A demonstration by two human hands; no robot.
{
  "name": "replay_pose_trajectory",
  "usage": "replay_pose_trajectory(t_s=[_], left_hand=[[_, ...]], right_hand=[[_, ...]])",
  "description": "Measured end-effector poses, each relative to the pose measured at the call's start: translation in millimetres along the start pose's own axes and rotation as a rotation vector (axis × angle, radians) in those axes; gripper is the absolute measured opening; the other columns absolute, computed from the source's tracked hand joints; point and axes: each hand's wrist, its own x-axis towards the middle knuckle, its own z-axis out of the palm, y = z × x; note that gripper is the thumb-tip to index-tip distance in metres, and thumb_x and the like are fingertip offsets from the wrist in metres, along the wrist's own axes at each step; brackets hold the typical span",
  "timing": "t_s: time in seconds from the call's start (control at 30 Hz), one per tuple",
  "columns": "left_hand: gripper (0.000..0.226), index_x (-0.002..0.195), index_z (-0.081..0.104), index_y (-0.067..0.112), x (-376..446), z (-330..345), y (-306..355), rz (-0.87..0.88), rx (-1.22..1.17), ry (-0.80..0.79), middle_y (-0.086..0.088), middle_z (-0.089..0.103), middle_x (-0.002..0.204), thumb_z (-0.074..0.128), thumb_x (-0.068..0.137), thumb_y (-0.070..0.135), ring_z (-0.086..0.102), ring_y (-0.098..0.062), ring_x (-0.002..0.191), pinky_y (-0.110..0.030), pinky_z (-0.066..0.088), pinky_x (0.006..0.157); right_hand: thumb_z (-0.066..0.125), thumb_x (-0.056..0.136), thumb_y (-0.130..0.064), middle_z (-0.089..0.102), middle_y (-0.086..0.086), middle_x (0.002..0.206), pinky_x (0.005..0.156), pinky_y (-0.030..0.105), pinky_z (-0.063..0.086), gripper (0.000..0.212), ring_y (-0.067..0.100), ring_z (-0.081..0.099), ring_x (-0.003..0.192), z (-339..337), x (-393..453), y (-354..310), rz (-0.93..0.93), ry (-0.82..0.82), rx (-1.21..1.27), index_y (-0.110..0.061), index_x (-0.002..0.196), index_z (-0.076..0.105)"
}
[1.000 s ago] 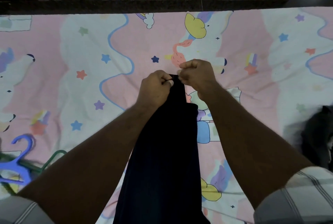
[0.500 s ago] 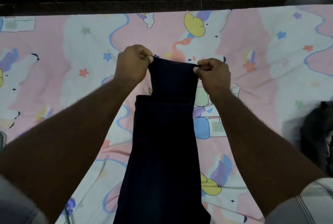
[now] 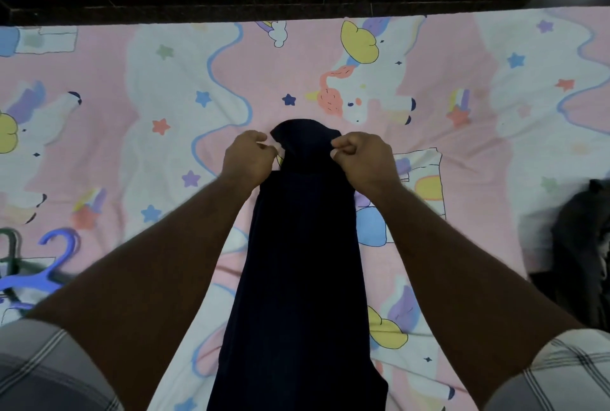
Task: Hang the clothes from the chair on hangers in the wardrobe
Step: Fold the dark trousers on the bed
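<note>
A long dark navy garment point(image 3: 302, 262) hangs down the middle of the view over a bed. My left hand point(image 3: 249, 158) pinches its top edge on the left side. My right hand point(image 3: 364, 159) pinches the same edge on the right side. Between the two hands the cloth bulges up into a rounded hump. A blue hanger point(image 3: 43, 273) and a dark green hanger point(image 3: 10, 245) lie on the bed at the far left, partly cut off by the frame edge.
The bed carries a pink and white unicorn sheet point(image 3: 165, 97). A dark wooden headboard or ledge point(image 3: 264, 2) runs along its far side under a white wall. A pile of dark grey clothing point(image 3: 581, 245) sits at the right edge.
My hands have come closer together and dropped lower, so the top edge that was stretched flat now bunches into a hump. The hangers are back in view at the left.
</note>
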Motion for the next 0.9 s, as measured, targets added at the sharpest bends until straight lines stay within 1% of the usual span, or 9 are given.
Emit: replay_pose_trajectory(t_s=[0.17, 0.3, 0.37, 0.47, 0.53, 0.63, 0.73, 0.83, 0.9], left_hand=[[0.035, 0.120, 0.066, 0.011, 2, 3, 24, 0.028, -0.140, -0.015, -0.005, 0.072, 0.109, 0.071, 0.091, 0.030, 0.068, -0.023, 0.100, -0.041, 0.053, 0.099], [0.011, 0.092, 0.067, 0.012, -3, 0, 42, 0.057, -0.342, -0.044, -0.008, 0.072, 0.081, 0.076, 0.084, 0.012, 0.070, -0.017, 0.064, -0.028, 0.057, 0.064], [0.011, 0.095, 0.069, 0.009, -12, -9, 55, 0.145, -0.373, -0.058, -0.007, 0.072, 0.079, 0.074, 0.085, 0.011, 0.067, -0.012, 0.060, -0.019, 0.050, 0.054], [0.013, 0.102, 0.072, 0.014, -20, -29, 62, 0.166, -0.467, -0.084, -0.002, 0.073, 0.086, 0.064, 0.092, 0.014, 0.066, -0.010, 0.072, -0.020, 0.048, 0.066], [0.030, 0.114, 0.069, 0.027, -12, -39, 51, 0.209, -0.345, -0.066, 0.001, 0.069, 0.105, 0.059, 0.094, 0.007, 0.060, -0.010, 0.081, -0.018, 0.046, 0.069], [0.068, 0.133, 0.058, 0.038, -10, -44, 52, 0.400, -0.085, -0.376, 0.009, 0.054, 0.135, 0.056, 0.087, -0.012, 0.055, -0.012, 0.108, -0.014, 0.047, 0.085], [0.047, 0.117, 0.066, 0.032, -8, -48, 64, 0.480, 0.075, -0.534, 0.009, 0.061, 0.123, 0.063, 0.088, -0.004, 0.058, -0.013, 0.118, -0.030, 0.047, 0.099], [0.011, 0.106, 0.067, 0.019, -4, -63, 68, 0.428, 0.216, -0.504, 0.000, 0.067, 0.103, 0.062, 0.097, 0.014, 0.062, -0.017, 0.098, -0.025, 0.047, 0.081], [0.010, 0.098, 0.063, 0.012, -1, -68, 62, 0.425, 0.232, -0.357, -0.004, 0.066, 0.093, 0.061, 0.098, 0.022, 0.062, -0.021, 0.087, -0.028, 0.048, 0.073]], right_hand=[[0.072, 0.091, -0.024, 0.074, 0.001, 0.111, 0.094, 0.021, 0.047, 0.029, 0.014, 0.068, 0.101, 10, 3, -17, -0.009, -0.085, 0.051, -0.015, 0.118, 0.072], [0.079, 0.082, -0.028, 0.072, -0.001, 0.116, 0.096, 0.024, 0.047, 0.052, 0.012, 0.067, 0.105, 18, 8, -32, -0.013, -0.159, 0.111, -0.015, 0.129, 0.064], [0.078, 0.082, -0.029, 0.074, -0.006, 0.103, 0.090, 0.027, 0.051, 0.039, 0.011, 0.068, 0.094, 20, 6, -41, -0.085, -0.115, 0.136, -0.017, 0.117, 0.069], [0.069, 0.090, -0.023, 0.074, -0.003, 0.093, 0.084, 0.033, 0.054, 0.018, 0.017, 0.067, 0.086, 11, 1, -53, -0.146, -0.015, 0.166, -0.016, 0.106, 0.075], [0.066, 0.092, -0.018, 0.074, 0.001, 0.097, 0.088, 0.044, 0.056, 0.019, 0.023, 0.069, 0.090, 0, -3, -57, -0.148, -0.070, 0.222, -0.014, 0.108, 0.075], [0.063, 0.094, -0.012, 0.074, 0.014, 0.096, 0.084, 0.051, 0.059, 0.018, 0.031, 0.071, 0.086, -24, -7, -65, -0.183, -0.204, 0.328, -0.007, 0.108, 0.072], [0.059, 0.098, -0.007, 0.072, 0.017, 0.096, 0.076, 0.034, 0.060, 0.017, 0.020, 0.070, 0.083, -46, -10, -69, -0.196, -0.306, 0.381, -0.004, 0.112, 0.070], [0.061, 0.097, -0.010, 0.074, 0.013, 0.098, 0.080, 0.039, 0.061, 0.019, 0.024, 0.072, 0.091, -58, -8, -63, -0.197, -0.285, 0.395, -0.007, 0.114, 0.070], [0.063, 0.096, -0.010, 0.074, 0.014, 0.097, 0.079, 0.043, 0.062, 0.017, 0.025, 0.071, 0.088, -61, -3, -56, -0.158, -0.149, 0.352, -0.009, 0.110, 0.072]])
